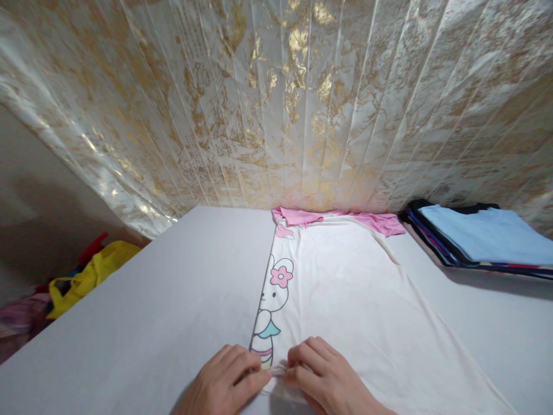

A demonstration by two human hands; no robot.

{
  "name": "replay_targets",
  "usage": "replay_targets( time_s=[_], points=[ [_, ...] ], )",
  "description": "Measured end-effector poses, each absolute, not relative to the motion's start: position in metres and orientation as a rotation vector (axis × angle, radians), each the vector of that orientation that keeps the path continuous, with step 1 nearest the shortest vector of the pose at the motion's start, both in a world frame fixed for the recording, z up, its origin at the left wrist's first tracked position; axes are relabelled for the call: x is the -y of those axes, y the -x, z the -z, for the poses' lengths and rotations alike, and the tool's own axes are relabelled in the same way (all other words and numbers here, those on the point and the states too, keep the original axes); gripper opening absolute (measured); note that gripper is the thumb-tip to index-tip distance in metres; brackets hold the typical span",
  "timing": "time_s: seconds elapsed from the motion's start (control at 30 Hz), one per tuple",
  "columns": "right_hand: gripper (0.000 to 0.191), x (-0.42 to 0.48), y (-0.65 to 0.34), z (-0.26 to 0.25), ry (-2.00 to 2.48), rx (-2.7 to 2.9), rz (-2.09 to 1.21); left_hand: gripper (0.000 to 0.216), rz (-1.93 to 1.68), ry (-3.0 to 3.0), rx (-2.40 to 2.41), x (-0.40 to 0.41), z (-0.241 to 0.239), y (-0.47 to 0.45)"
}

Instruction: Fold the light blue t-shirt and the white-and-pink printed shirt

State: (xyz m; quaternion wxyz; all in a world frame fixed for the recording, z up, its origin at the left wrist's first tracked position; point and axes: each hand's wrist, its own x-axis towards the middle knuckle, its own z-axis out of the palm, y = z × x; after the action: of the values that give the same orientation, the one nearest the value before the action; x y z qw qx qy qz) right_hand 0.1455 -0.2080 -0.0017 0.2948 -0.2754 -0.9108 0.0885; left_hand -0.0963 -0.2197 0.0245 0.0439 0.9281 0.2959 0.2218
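Note:
A white T-shirt point(345, 288) with pink sleeves lies on the white table, its pink parts at the far edge. Its left side is folded over, so that a strip with a printed cartoon character and a pink flower shows along the fold. At the near hem, my left hand point(227, 377) pinches the cloth by the folded corner, thumb and fingers together. Close beside it, my right hand point(324, 372) also grips the hem with curled fingers. A small bit of bunched hem shows between the two hands.
A stack of folded clothes point(488, 236), light blue on top, sits at the right back of the table point(173, 300). Beyond the left edge lie a yellow cloth item point(93, 274) and other clothes. A shiny gold-patterned curtain point(280, 104) hangs behind the table.

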Motion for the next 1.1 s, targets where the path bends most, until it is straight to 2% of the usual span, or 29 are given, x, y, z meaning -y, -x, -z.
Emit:
replay_targets(
  time_s=[0.23, 0.5, 0.8, 1.1],
  points=[
    [0.022, 0.208, -0.145, -0.001, 0.772, 2.417, -0.327, 0.025, -0.694, -2.833, -0.906, 0.218, -0.022, 0.098],
    [0.013, 0.209, -0.145, 0.004, 0.725, 2.414, -0.330, 0.024, -0.809, -2.855, -0.895, 0.220, -0.028, 0.093],
    [0.017, 0.212, -0.142, 0.007, 0.616, 2.505, 0.022, 0.031, -0.836, -3.067, -0.816, 0.222, -0.028, 0.095],
    [0.019, 0.214, -0.140, 0.012, 0.660, 2.466, -0.008, 0.028, -0.771, -2.961, -0.802, 0.220, -0.016, 0.099]
  ],
)
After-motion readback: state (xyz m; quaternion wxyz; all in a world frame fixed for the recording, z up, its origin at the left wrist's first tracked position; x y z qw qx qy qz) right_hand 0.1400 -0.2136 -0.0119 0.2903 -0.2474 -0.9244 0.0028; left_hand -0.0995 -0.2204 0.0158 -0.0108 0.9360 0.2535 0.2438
